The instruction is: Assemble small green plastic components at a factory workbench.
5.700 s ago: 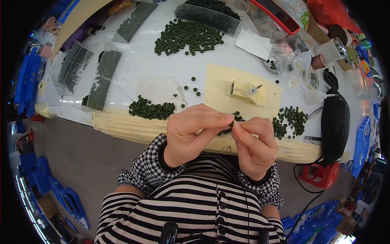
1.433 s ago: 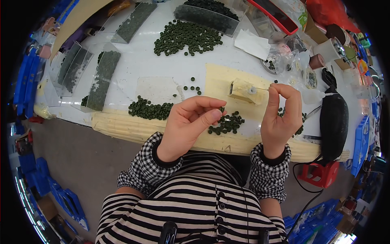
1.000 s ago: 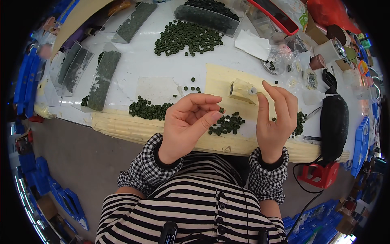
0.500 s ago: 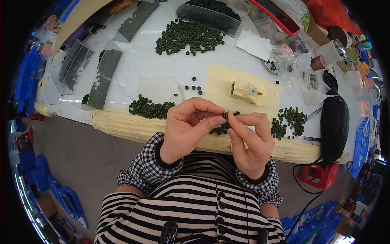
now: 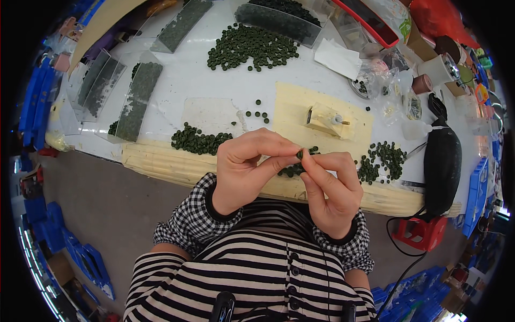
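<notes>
Between the fingertips of both hands, over the table's near edge, is a small dark green disc (image 5: pixel 300 154). My left hand (image 5: pixel 241 169) is closed, pinching it between thumb and index finger. My right hand (image 5: pixel 338 188) has its index fingertip against the disc from the right, with the thumb a little lower and the other fingers curled. More green discs (image 5: pixel 292 170) lie below and behind the fingers, partly hidden. A pile of such discs (image 5: pixel 201 143) lies left of my left hand, another (image 5: pixel 382 162) right of my right hand.
Beyond my hands, a small block-shaped fixture with a metal pin (image 5: pixel 327 121) sits on a yellowish sheet (image 5: pixel 287 107). A large disc heap (image 5: pixel 249 48) and clear boxes of discs (image 5: pixel 138 102) stand farther back. At right are a black elongated bag (image 5: pixel 442 166) and a red stool (image 5: pixel 424 233).
The disc between my fingertips appears turned, and my fingertips have shifted slightly right. The piles on the table look the same.
</notes>
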`<state>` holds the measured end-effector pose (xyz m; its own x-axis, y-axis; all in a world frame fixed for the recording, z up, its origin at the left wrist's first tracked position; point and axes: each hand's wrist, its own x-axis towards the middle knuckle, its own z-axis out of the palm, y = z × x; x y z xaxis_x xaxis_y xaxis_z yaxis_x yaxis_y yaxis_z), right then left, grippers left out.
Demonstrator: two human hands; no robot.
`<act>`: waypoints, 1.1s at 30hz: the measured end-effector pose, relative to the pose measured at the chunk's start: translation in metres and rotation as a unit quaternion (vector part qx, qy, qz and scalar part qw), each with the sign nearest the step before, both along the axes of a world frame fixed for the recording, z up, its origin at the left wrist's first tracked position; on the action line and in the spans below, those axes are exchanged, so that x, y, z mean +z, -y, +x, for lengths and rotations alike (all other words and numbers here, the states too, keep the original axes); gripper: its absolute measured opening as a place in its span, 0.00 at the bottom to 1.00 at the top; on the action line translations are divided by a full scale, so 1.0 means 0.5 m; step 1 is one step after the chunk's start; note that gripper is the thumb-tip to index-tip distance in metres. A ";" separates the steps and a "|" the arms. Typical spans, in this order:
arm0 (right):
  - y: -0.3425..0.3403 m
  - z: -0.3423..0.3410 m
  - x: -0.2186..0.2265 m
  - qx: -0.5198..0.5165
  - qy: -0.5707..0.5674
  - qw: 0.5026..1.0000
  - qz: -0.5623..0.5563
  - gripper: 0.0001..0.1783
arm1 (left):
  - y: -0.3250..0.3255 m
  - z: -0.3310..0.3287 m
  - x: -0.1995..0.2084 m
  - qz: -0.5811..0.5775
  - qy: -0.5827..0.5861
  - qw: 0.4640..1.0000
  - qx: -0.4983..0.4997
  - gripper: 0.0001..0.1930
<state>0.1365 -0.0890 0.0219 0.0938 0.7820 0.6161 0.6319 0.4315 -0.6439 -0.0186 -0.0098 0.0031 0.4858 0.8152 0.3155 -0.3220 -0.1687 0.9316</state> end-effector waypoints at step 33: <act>0.001 0.006 -0.001 0.002 0.002 1.000 0.005 0.20 | -0.001 -0.003 0.005 -0.046 0.015 0.998 -0.042 0.10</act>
<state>0.1397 -0.0896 0.0212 0.0884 0.7758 0.6248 0.6319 0.4412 -0.6372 -0.0200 -0.0092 0.0058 0.5451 0.7982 0.2564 -0.3602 -0.0532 0.9314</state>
